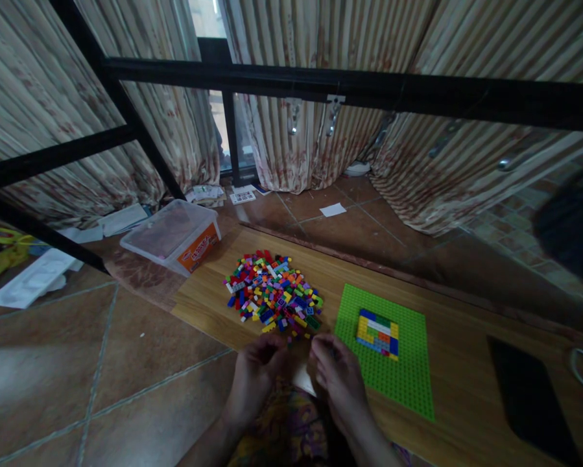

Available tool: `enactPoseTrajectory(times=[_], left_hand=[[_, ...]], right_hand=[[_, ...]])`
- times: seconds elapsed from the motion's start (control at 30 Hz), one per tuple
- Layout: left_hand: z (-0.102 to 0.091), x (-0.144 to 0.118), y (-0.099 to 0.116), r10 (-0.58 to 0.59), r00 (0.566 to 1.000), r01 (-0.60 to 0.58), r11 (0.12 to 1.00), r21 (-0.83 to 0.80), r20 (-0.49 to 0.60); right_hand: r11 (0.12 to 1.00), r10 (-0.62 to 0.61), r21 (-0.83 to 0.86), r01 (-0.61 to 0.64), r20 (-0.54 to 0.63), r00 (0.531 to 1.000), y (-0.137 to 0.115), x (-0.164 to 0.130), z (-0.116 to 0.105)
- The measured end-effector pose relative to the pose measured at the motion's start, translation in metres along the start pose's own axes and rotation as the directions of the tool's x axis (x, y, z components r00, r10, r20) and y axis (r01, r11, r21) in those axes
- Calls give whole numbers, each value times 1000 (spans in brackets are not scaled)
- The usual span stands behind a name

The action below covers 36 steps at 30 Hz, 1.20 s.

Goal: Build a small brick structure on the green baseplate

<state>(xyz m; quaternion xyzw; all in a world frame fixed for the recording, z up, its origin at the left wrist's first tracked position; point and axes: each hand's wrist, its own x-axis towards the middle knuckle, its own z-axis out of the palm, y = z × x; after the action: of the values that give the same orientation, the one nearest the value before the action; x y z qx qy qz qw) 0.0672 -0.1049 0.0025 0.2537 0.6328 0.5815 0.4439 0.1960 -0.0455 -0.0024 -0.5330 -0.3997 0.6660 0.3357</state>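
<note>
Both hands hover at the near edge of the wooden surface (213, 298), just below the pile of coloured bricks (273, 294). The left hand (257, 370) and right hand (337, 373) have fingers curled inward, pinched close together; whether either grips a brick cannot be told. A green baseplate (408, 370) lies just right.

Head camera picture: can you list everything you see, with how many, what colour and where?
brick pile: one heap, many colours, on the wooden board, left of the baseplate
baseplate: one, green, on the board, right of the pile
small build: one, blue, yellow, orange and green, on the baseplate
wooden board: one, light brown, on the tiled floor
plastic box: one, clear with orange label, beyond the pile
curtains: striped beige, at the back
left hand: one, near edge of the pile
right hand: one, beside the baseplate
</note>
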Motion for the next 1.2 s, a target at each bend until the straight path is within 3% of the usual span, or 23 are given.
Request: enactPoseTrajectory(times=[0.07,0.17,0.23,0.3,0.43,0.6,0.83,1.03,1.2], left_hand=[[-5,11,7,140,990,-144,957,252,34],[-6,30,14,313,934,-352,727,590,172],[-3,41,16,350,897,-431,563,706,269],[2,51,16,345,879,-463,441,769,330],[9,64,11,327,874,-458,311,833,359],[6,67,5,380,871,-439,319,840,311],[-5,40,3,398,879,-439,461,771,263],[-6,8,-9,295,911,-409,548,730,288],[-2,7,-9,307,917,-394,592,703,255]], right_hand=[[934,-209,-303,190,-33,977,-11,19,-10],[635,-441,-675,376,83,894,-21,47,-18],[454,-475,-792,407,171,863,-23,60,-18],[336,-472,-846,414,229,851,-24,68,-14],[247,-446,-879,407,270,853,-24,70,-8],[330,-444,-835,440,274,853,-25,62,-14],[451,-515,-731,513,257,818,-14,34,-21],[339,-483,-783,521,330,811,11,19,-15],[182,-480,-884,430,302,824,19,22,-8]])
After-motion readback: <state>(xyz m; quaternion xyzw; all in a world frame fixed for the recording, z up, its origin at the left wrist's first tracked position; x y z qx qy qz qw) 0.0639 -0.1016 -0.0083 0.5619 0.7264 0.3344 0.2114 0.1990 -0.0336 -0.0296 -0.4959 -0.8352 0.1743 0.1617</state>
